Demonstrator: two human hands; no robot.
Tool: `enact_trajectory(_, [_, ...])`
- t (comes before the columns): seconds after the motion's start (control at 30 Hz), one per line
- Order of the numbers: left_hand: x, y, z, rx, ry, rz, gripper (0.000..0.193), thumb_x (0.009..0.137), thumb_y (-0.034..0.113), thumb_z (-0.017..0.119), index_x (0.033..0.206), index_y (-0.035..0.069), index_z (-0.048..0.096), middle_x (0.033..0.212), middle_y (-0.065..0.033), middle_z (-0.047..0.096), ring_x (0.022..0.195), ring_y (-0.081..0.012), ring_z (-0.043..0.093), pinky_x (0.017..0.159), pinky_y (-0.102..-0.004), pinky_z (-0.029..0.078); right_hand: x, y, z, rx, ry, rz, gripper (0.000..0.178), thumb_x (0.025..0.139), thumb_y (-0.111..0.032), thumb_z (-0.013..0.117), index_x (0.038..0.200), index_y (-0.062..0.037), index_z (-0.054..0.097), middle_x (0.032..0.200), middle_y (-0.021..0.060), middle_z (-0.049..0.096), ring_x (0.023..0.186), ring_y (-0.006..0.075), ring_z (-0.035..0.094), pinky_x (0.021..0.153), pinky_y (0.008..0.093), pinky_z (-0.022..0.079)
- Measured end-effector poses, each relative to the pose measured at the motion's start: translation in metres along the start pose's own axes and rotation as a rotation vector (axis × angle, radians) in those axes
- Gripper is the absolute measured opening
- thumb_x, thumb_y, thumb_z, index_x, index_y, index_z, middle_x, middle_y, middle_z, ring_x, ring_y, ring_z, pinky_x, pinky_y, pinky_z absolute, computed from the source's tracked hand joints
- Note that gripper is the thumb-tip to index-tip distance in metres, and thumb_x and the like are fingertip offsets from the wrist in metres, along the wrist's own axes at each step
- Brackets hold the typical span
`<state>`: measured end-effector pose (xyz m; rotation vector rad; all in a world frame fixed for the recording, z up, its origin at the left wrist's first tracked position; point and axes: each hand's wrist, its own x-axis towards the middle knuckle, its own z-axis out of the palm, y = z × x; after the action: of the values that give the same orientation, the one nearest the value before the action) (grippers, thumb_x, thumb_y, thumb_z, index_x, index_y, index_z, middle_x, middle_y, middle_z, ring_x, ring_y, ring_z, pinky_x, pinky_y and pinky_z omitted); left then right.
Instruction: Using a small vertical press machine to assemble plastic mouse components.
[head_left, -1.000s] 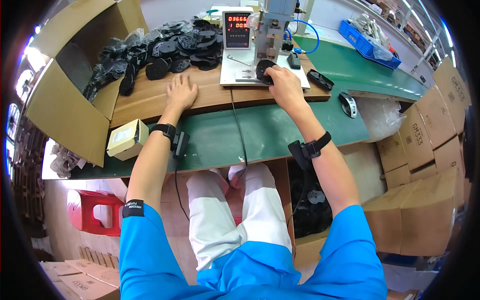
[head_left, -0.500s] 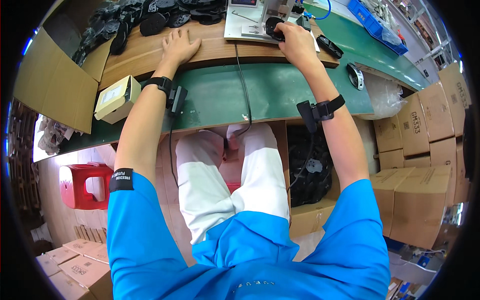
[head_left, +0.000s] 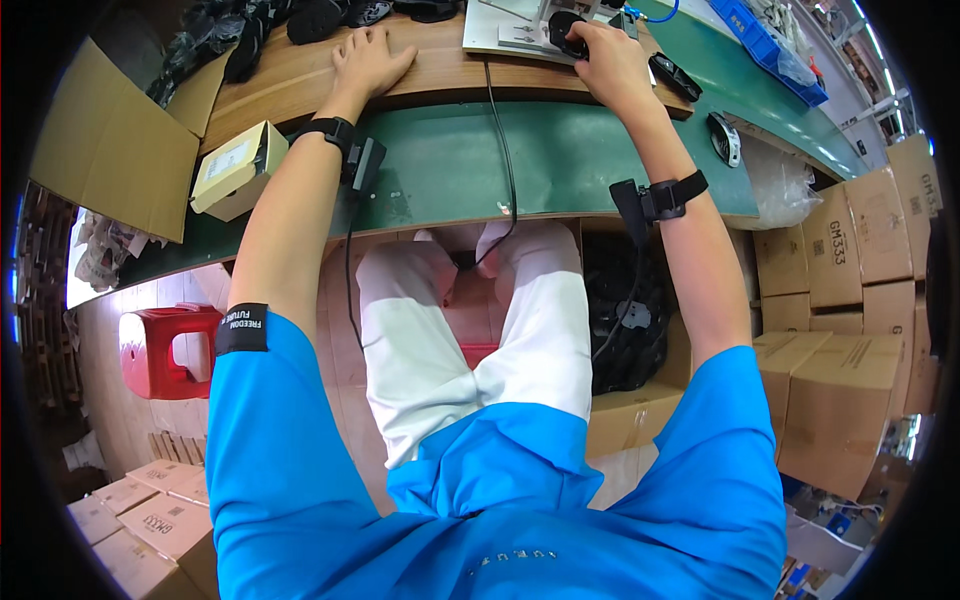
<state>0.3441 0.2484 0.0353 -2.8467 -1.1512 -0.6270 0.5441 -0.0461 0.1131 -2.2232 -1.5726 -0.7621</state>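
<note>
My left hand (head_left: 370,64) lies palm down on the wooden board (head_left: 440,72), fingers spread, holding nothing. My right hand (head_left: 612,64) closes its thumb and fingers on a black rounded plastic part (head_left: 565,31), at the white base plate (head_left: 510,40) of a small bench machine. The machine's upper portion is cut off by the picture's top edge. Right of that hand lies a black elongated plastic piece (head_left: 674,77). Several black rounded parts (head_left: 316,20) are piled beyond my left hand.
A green bench (head_left: 430,170) carries the board. On its left stand a small yellowish box (head_left: 236,172) and a large open carton (head_left: 105,140). A silver-and-black oval part (head_left: 722,139) lies at right, near a blue bin (head_left: 770,45). A black cable (head_left: 503,140) hangs over the front edge.
The view has shifted, so the bench and machine appear higher and slightly further right. My left hand still rests on the board; my right hand keeps hold of the black part.
</note>
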Motion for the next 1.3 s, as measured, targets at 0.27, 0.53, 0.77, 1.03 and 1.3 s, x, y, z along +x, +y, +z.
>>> enact_trajectory(0.27, [0.002, 0.000, 0.001, -0.037, -0.010, 0.007, 0.084, 0.088, 0.065, 0.056, 0.149, 0.008, 0.049, 0.153, -0.0235, 0.045, 0.147, -0.0393, 0.037, 0.121, -0.0566, 0.020, -0.002, -0.001, -0.002, -0.014, -0.021, 0.015, 0.030, 0.077, -0.004, 0.072, 0.106, -0.0094, 0.072, 0.104, 0.0084, 0.072, 0.099, 0.0328, 0.071, 0.086, 0.0441, 0.057])
enact_trajectory(0.53, [0.003, -0.005, 0.000, -0.015, -0.014, 0.009, 0.080, 0.088, 0.066, 0.055, 0.147, 0.011, 0.052, 0.152, -0.0218, 0.047, 0.145, -0.0383, 0.040, 0.120, -0.0554, 0.022, -0.001, -0.005, 0.000, -0.040, -0.015, -0.001, 0.030, 0.078, -0.004, 0.071, 0.107, -0.0094, 0.072, 0.105, 0.0081, 0.073, 0.098, 0.0329, 0.071, 0.085, 0.0445, 0.057])
enact_trajectory(0.77, [0.005, -0.001, 0.003, -0.021, -0.017, 0.010, 0.083, 0.087, 0.066, 0.055, 0.148, 0.011, 0.051, 0.152, -0.0223, 0.046, 0.146, -0.0381, 0.038, 0.120, -0.0567, 0.020, -0.002, 0.000, 0.005, -0.024, 0.002, 0.013, 0.029, 0.079, -0.005, 0.070, 0.108, -0.0102, 0.072, 0.104, 0.0083, 0.073, 0.098, 0.0329, 0.071, 0.085, 0.0449, 0.058])
enact_trajectory(1.03, [0.004, -0.004, 0.002, -0.011, -0.011, 0.013, 0.080, 0.088, 0.066, 0.055, 0.147, 0.012, 0.052, 0.151, -0.0214, 0.047, 0.145, -0.0377, 0.040, 0.120, -0.0554, 0.023, -0.005, -0.010, -0.007, 0.133, 0.046, 0.066, 0.023, 0.078, -0.001, 0.064, 0.099, -0.0047, 0.072, 0.095, 0.0216, 0.072, 0.097, 0.0402, 0.070, 0.086, 0.0487, 0.055])
enact_trajectory(1.3, [0.002, -0.005, 0.004, 0.015, 0.022, 0.010, 0.075, 0.090, 0.064, 0.055, 0.146, 0.013, 0.054, 0.150, -0.0198, 0.049, 0.143, -0.0371, 0.043, 0.119, -0.0534, 0.027, 0.000, -0.008, 0.001, -0.050, -0.011, 0.031, 0.029, 0.079, -0.003, 0.071, 0.107, -0.0107, 0.073, 0.102, 0.0092, 0.073, 0.097, 0.0341, 0.071, 0.085, 0.0454, 0.058])
